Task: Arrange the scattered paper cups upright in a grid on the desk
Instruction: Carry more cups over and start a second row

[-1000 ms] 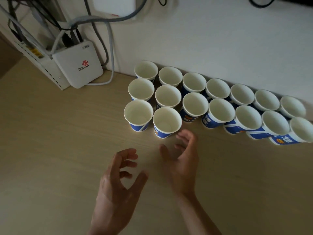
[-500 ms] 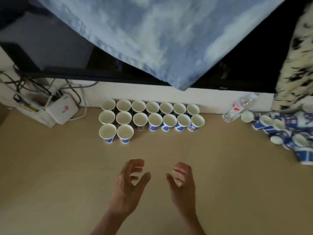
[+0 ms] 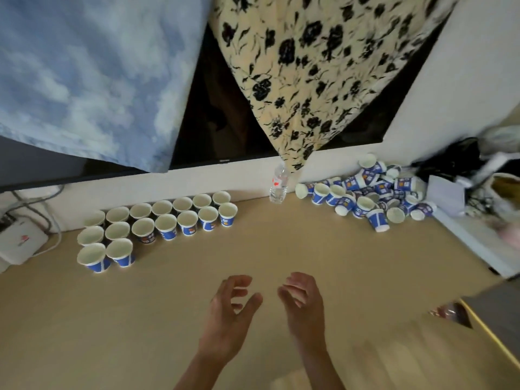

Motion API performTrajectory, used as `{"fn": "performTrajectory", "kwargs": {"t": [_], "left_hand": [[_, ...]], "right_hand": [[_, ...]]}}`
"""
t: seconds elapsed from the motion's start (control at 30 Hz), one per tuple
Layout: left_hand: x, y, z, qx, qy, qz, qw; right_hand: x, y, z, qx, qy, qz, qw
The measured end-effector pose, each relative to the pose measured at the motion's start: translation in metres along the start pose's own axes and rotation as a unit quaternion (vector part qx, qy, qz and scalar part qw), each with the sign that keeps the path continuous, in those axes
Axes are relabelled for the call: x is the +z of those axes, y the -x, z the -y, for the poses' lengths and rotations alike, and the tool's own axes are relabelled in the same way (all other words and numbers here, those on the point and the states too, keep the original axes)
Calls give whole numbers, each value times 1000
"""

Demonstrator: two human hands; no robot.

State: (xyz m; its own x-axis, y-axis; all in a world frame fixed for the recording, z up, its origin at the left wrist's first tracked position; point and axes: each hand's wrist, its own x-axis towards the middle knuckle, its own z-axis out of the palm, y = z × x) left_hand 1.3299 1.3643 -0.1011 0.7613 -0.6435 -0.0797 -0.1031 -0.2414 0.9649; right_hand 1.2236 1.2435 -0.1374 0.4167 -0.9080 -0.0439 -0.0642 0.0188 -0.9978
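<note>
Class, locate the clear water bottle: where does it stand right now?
In the head view, the water bottle stands at the back of the desk, right of centre, between the upright cup grid and the tumbled cup heap.

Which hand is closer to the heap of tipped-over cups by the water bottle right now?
Right. The right hand is empty, nearer the person and to the left of the heap of cups; the left hand is beside it, farther left, also empty.
</note>
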Motion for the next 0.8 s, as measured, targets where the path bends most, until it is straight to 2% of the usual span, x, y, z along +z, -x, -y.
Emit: {"fn": "performTrajectory", "kwargs": {"t": [0.27,0.43,0.7,0.8], "left_hand": [[115,30,-41,14,-8,37,999],[172,34,-52,8,-16,82,996],[265,-2,-65,-2,-37,131,991],[307,-29,-69,-6,-32,142,989]], "right_hand": [[-138,-12,7,1,-18,-61,998],[-203,-15,-5,41,-1,-96,995],[-278,-52,-16,77,17,-126,989],[-306,-85,-20,82,39,-114,989]]}}
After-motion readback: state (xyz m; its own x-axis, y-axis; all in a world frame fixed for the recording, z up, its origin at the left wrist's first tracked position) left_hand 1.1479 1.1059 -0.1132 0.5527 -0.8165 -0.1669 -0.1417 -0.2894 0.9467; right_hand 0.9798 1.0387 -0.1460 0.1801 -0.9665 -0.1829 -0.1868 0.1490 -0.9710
